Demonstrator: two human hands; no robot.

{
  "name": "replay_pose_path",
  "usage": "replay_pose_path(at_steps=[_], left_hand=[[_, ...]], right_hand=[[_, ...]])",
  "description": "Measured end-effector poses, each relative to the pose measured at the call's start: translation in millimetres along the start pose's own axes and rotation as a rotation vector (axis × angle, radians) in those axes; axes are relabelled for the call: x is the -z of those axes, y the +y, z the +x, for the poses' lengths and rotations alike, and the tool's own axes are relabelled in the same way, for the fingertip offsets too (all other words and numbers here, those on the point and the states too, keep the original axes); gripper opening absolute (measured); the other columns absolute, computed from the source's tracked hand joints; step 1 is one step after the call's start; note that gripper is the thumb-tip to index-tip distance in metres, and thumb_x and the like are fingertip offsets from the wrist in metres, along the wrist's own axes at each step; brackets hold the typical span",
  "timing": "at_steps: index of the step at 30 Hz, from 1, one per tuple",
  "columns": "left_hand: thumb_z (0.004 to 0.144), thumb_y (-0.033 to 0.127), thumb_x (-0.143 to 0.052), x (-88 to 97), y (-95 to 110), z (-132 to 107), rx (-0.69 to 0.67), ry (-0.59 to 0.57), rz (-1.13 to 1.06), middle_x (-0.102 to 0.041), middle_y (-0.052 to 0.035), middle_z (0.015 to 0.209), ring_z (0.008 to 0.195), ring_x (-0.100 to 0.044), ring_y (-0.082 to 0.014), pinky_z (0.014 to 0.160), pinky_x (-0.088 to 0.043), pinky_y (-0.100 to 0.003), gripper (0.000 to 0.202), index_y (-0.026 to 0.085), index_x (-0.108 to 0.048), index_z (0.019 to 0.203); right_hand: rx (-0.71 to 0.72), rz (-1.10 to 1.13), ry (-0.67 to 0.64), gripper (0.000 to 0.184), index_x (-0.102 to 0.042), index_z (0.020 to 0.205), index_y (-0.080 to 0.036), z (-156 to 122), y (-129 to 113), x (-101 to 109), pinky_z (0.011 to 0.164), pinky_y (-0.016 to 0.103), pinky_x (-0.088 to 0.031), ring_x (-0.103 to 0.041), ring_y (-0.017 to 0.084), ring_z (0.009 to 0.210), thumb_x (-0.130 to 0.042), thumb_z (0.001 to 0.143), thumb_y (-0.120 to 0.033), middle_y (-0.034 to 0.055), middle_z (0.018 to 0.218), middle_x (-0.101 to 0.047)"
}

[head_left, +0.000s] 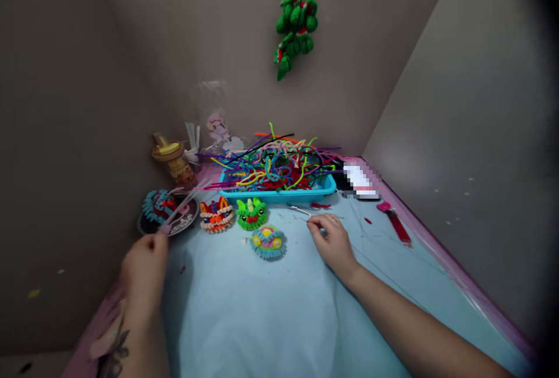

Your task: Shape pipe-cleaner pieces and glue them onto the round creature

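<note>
My left hand point(146, 264) is raised at the left side of the table, its fingers closed on a pale pipe cleaner point(181, 206) that points up and to the right, blurred. Behind it stands a dark dish point(192, 223) holding a blue and red fuzzy piece point(158, 206) and small pale bits. Right of centre, my right hand point(332, 244) rests on the cloth, thumb and index finger pinched at a thin metal tool point(299, 209); its exact kind is unclear. Between the hands sit three fuzzy animal heads: orange point(216, 215), green point(252, 214) and blue-yellow point(268, 242).
A blue tray point(279, 196) heaped with colourful pipe cleaners point(279, 162) stands against the back wall. A phone point(362, 181) with a lit screen and a red-handled item point(398, 226) lie to the right. A hat-topped figure point(172, 159) stands back left. A green ornament point(297, 25) hangs above.
</note>
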State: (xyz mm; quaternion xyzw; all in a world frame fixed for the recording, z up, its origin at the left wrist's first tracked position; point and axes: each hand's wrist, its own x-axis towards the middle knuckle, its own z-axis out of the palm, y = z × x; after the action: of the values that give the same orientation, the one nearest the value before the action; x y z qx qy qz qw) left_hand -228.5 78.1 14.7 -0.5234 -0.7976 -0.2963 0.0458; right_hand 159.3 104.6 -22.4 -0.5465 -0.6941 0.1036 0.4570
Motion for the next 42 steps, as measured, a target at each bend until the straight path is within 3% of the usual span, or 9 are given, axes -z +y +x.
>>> replay_pose_path(at_steps=[1, 4, 8, 11, 14, 22, 29, 37, 42], left_hand=[[0.080, 0.038, -0.049, -0.8, 9.2, -0.3, 0.017, -0.012, 0.065, -0.056, -0.0028, 0.066, 0.058, -0.052, -0.0196, 0.053, -0.038, -0.028, 0.024, 0.018, -0.060, 0.080], [0.076, 0.035, -0.053, -7.4, 40.9, -8.0, -0.187, -0.092, -0.028, -0.061, -0.0105, 0.094, 0.085, -0.058, -0.0243, 0.070, -0.045, -0.032, 0.034, 0.014, -0.058, 0.102], [0.083, 0.037, -0.044, -23.0, 72.6, -31.4, -0.329, -0.379, -0.196, -0.063, -0.0067, 0.081, 0.076, -0.059, -0.0202, 0.072, -0.045, -0.031, 0.028, 0.018, -0.063, 0.073], [0.084, 0.028, -0.043, -33.8, 83.9, -47.4, -0.340, -0.408, -0.229, -0.067, -0.0076, 0.092, 0.082, -0.062, -0.0198, 0.073, -0.045, -0.030, 0.023, 0.018, -0.061, 0.094], [0.084, 0.022, -0.042, -40.1, 88.6, -55.0, -0.327, -0.433, -0.250, -0.069, -0.0086, 0.091, 0.079, -0.064, -0.0198, 0.068, -0.046, -0.029, 0.025, 0.017, -0.055, 0.105], [0.083, 0.017, -0.045, -37.1, 96.4, -60.2, -0.353, -0.514, -0.300, -0.067, -0.0060, 0.101, 0.079, -0.064, -0.0162, 0.070, -0.045, -0.027, 0.023, 0.020, -0.052, 0.105], [0.084, 0.016, -0.041, -34.3, 97.7, -61.8, -0.369, -0.552, -0.247, -0.066, -0.0064, 0.102, 0.083, -0.063, -0.0185, 0.071, -0.043, -0.028, 0.024, 0.021, -0.050, 0.105], [0.082, 0.016, -0.041, -38.5, 94.2, -59.2, -0.377, -0.543, -0.216, -0.066, -0.0067, 0.096, 0.075, -0.061, -0.0171, 0.067, -0.042, -0.028, 0.020, 0.020, -0.052, 0.099], [0.083, 0.016, -0.040, -40.8, 93.9, -60.9, -0.338, -0.590, -0.308, -0.067, -0.0075, 0.098, 0.079, -0.063, -0.0175, 0.072, -0.044, -0.028, 0.022, 0.020, -0.048, 0.102]], right_hand=[[0.009, -0.028, -0.009, 0.013, -0.060, 0.076, -0.020, -0.1, 2.6, 0.7, 0.076, 0.034, -0.040, -0.053, 0.020, 0.079, -0.049, 0.084, -0.021, 0.0034, 0.076, -0.062], [0.039, -0.116, -0.047, 0.016, -0.062, 0.075, -0.020, -1.8, 9.9, 2.5, 0.077, 0.035, -0.039, -0.052, 0.021, 0.081, -0.049, 0.084, -0.020, 0.0046, 0.079, -0.062], [0.061, -0.154, -0.063, 0.016, -0.065, 0.074, -0.020, -4.3, 13.3, 2.5, 0.076, 0.035, -0.040, -0.052, 0.021, 0.079, -0.051, 0.082, -0.019, 0.0048, 0.075, -0.061], [0.039, -0.164, -0.015, 0.022, -0.067, 0.088, -0.019, -5.6, 8.3, -0.8, 0.080, 0.040, -0.041, -0.051, 0.024, 0.086, -0.048, 0.078, -0.010, 0.0082, 0.085, -0.062], [0.019, -0.150, 0.025, 0.037, -0.063, 0.103, -0.017, -9.7, -5.2, -8.5, 0.085, 0.043, -0.040, -0.050, 0.026, 0.095, -0.045, 0.074, -0.004, 0.0114, 0.098, -0.060], [0.150, -0.017, -0.026, 0.033, -0.069, 0.087, -0.021, -33.9, -45.2, -26.4, 0.076, 0.036, -0.046, -0.052, 0.021, 0.085, -0.046, 0.074, -0.002, 0.0061, 0.083, -0.056], [0.250, -0.031, -0.079, 0.048, -0.069, 0.102, -0.025, -42.8, -42.1, -27.6, 0.068, 0.034, -0.045, -0.047, 0.021, 0.078, -0.043, 0.073, 0.002, 0.0062, 0.079, -0.052], [0.227, -0.059, -0.144, 0.048, -0.068, 0.106, -0.027, -40.4, -41.9, -30.5, 0.069, 0.035, -0.045, -0.047, 0.021, 0.079, -0.044, 0.075, 0.000, 0.0066, 0.082, -0.052], [0.146, 0.053, -0.063, 0.046, -0.066, 0.108, -0.023, -38.7, -42.2, -28.7, 0.073, 0.035, -0.046, -0.049, 0.021, 0.082, -0.043, 0.076, 0.000, 0.0062, 0.081, -0.053]])
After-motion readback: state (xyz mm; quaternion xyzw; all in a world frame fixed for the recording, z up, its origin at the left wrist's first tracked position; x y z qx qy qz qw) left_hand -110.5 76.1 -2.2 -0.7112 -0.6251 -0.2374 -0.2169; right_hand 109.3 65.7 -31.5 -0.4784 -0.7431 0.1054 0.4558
